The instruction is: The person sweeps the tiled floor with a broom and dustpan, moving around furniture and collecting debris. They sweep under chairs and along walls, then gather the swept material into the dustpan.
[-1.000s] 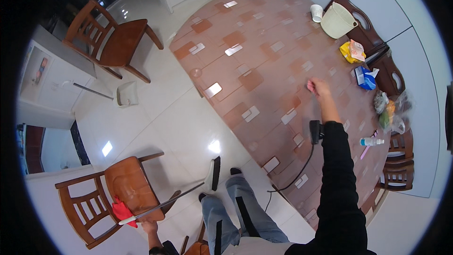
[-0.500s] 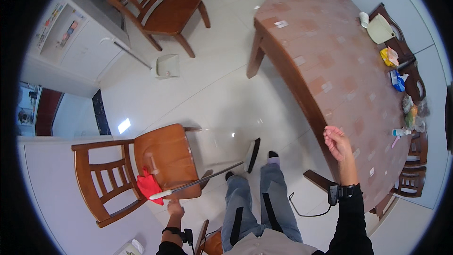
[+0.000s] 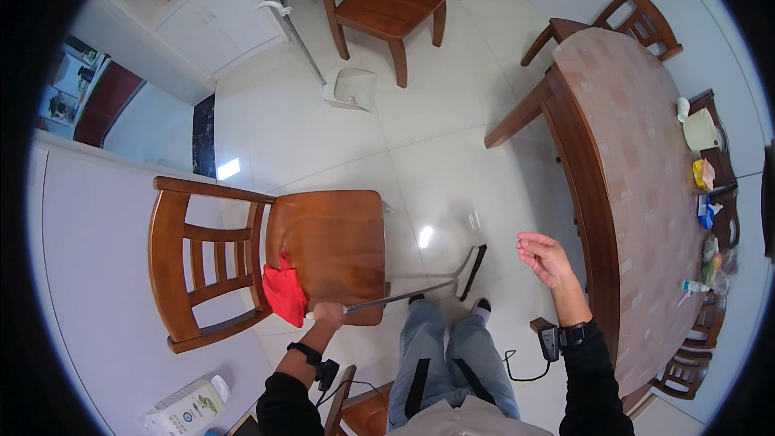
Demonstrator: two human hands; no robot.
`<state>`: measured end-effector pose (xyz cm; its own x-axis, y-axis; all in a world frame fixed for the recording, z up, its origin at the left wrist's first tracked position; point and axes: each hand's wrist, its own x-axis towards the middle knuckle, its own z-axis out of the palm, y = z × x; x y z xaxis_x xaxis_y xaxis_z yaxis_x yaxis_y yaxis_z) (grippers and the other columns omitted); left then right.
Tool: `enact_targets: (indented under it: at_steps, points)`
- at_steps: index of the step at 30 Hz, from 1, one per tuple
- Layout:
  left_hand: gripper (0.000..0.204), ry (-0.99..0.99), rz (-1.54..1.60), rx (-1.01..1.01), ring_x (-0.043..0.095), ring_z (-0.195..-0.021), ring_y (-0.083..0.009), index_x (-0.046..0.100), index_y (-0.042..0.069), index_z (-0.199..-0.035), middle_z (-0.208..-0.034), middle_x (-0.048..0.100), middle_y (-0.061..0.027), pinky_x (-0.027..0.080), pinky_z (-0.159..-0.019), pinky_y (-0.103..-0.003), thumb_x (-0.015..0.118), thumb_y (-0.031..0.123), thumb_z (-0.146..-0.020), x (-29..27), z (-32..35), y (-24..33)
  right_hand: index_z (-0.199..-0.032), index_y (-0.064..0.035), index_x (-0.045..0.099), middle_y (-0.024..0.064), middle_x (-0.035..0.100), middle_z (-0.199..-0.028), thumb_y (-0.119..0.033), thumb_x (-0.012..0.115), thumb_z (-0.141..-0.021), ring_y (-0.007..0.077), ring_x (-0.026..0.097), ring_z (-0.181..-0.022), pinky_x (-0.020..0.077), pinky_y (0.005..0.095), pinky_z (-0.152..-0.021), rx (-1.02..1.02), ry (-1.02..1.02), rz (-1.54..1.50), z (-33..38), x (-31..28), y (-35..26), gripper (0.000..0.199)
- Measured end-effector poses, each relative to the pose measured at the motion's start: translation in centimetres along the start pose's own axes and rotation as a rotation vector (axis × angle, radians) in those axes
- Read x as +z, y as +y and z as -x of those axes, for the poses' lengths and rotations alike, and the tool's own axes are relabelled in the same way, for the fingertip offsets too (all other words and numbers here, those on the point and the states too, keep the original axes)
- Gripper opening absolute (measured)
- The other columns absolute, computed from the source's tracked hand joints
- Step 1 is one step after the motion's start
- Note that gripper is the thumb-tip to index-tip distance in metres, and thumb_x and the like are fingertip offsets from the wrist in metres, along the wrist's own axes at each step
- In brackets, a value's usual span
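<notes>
Your left hand (image 3: 327, 316) wraps the broom (image 3: 401, 296) handle, lower centre.
Your right hand (image 3: 543, 260) looks loosely half-curled, empty, right of centre; bringing it onto the handle would steady the stroke.

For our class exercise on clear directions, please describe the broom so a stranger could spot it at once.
Find the wooden chair with a red cloth. At the seat's lower edge, the person's left hand grips the broom, whose thin grey handle slants right toward the feet. Its narrow strip of black bristles sets it apart from the long-handled dustpan, which is wide and pale.
</notes>
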<state>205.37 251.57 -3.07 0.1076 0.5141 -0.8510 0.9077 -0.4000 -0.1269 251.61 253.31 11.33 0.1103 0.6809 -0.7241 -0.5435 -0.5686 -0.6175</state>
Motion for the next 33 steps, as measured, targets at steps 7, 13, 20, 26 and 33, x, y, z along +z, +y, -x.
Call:
enact_targets:
  at_steps: [7, 13, 20, 26, 33]
  points:
    - [0.029, 0.147, 0.191, -0.063, 0.057, -0.072, -0.0227, 0.058, 0.013, -0.084, -0.075, 0.059, -0.0067, 0.045, -0.061, -0.034, 0.052, 0.037, -0.070, -5.4, 5.5, -3.4, -0.090, 0.0037, 0.053, 0.0114, 0.058, -0.075, -0.002, 0.054, -0.072, 0.0145, 0.057, -0.065, 0.0487, 0.0215, -0.058, -0.069, -0.029, 0.001, -2.2, 3.8, -3.5, 0.019]
    - [0.032, 0.364, 0.300, -0.052, 0.057, -0.069, -0.0263, 0.053, 0.008, -0.088, -0.075, 0.058, -0.0109, 0.045, -0.058, -0.037, 0.053, 0.034, -0.069, -15.5, 4.1, -4.4, -0.089, 0.0031, 0.053, 0.0090, 0.057, -0.075, -0.004, 0.054, -0.073, 0.0136, 0.056, -0.065, 0.0479, 0.0225, -0.060, -0.088, -0.057, 0.013, -6.9, 7.9, -7.9, 0.018]
    - [0.032, 0.241, 0.722, 0.674, 0.051, -0.084, -0.0331, 0.044, 0.001, -0.095, -0.091, 0.054, -0.0174, 0.041, -0.071, -0.038, 0.050, 0.016, -0.068, -31.3, -6.6, -3.9, -0.089, 0.0013, 0.054, 0.0060, 0.056, -0.073, -0.005, 0.055, -0.072, 0.0119, 0.054, -0.063, 0.0473, 0.0223, -0.059, -0.040, -0.145, 0.103, -20.8, 12.8, -14.9, 0.018]
    - [0.031, 0.190, 0.433, 0.498, 0.053, -0.077, -0.0343, 0.047, -0.004, -0.092, -0.084, 0.055, -0.0198, 0.043, -0.067, -0.039, 0.048, 0.012, -0.065, -46.0, -17.6, -3.5, -0.089, 0.0005, 0.055, 0.0062, 0.055, -0.075, -0.006, 0.056, -0.072, 0.0131, 0.055, -0.067, 0.0470, 0.0229, -0.061, 0.093, -0.293, 0.136, -35.9, 21.0, -22.3, 0.018]
    - [0.026, -0.002, 0.260, 0.498, 0.050, -0.082, -0.0330, 0.050, 0.000, -0.087, -0.085, 0.054, -0.0195, 0.040, -0.071, -0.040, 0.046, 0.013, -0.065, -56.3, -21.4, -7.0, -0.090, 0.0020, 0.053, 0.0084, 0.055, -0.081, -0.005, 0.055, -0.074, 0.0158, 0.055, -0.073, 0.0468, 0.0243, -0.066, 0.095, -0.392, 0.090, -41.6, 28.9, -28.1, 0.018]
